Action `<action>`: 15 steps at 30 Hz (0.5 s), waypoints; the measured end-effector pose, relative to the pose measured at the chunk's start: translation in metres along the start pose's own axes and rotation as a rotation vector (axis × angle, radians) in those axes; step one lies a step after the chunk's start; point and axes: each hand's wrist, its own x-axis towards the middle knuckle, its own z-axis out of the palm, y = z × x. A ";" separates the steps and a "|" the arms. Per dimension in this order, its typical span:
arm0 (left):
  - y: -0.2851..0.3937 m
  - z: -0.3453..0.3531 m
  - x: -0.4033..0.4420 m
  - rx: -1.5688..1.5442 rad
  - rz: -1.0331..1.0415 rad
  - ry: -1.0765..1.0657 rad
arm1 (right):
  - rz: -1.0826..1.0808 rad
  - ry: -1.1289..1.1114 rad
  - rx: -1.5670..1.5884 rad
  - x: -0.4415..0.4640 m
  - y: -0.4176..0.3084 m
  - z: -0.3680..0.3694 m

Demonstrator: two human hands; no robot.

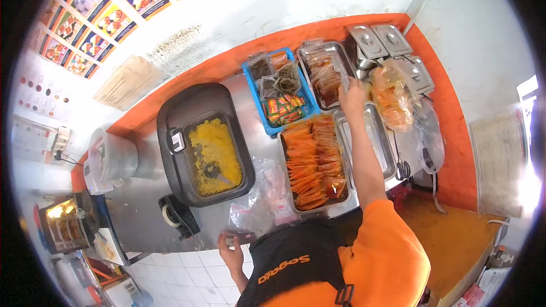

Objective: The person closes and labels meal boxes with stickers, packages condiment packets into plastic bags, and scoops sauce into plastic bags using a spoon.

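Note:
My right hand (354, 92) reaches to the right edge of a metal tray (344, 57) of small sachets, its fingers closed on a small clear packet. My left hand (230, 250) is at the front edge of the steel table, its fingers around a small dark packet (244, 237). Nearer to me lies a tray of orange-red sachets (314, 162). Left of the sachet tray stands a blue basket (265, 115) with dark and colourful packets. Clear plastic bags (256, 196) lie between the orange sachets and a black container (242, 136) of yellow food.
An empty-looking metal tray (378, 142) lies beneath my right forearm. Lidded steel containers (392, 40) and a bulging plastic bag (392, 99) stand at the back right. A tape dispenser (177, 216) sits at the front edge, and a clear bucket (116, 156) at the left.

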 end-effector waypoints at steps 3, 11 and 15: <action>-0.006 0.002 0.000 0.037 0.054 -0.030 | -0.185 -0.191 0.206 -0.003 -0.051 0.000; 0.021 -0.030 0.010 0.012 0.022 0.021 | -0.162 -0.613 0.024 0.004 -0.131 0.074; 0.002 -0.034 -0.009 -0.064 -0.131 0.060 | 0.007 -0.577 0.479 0.016 -0.137 0.041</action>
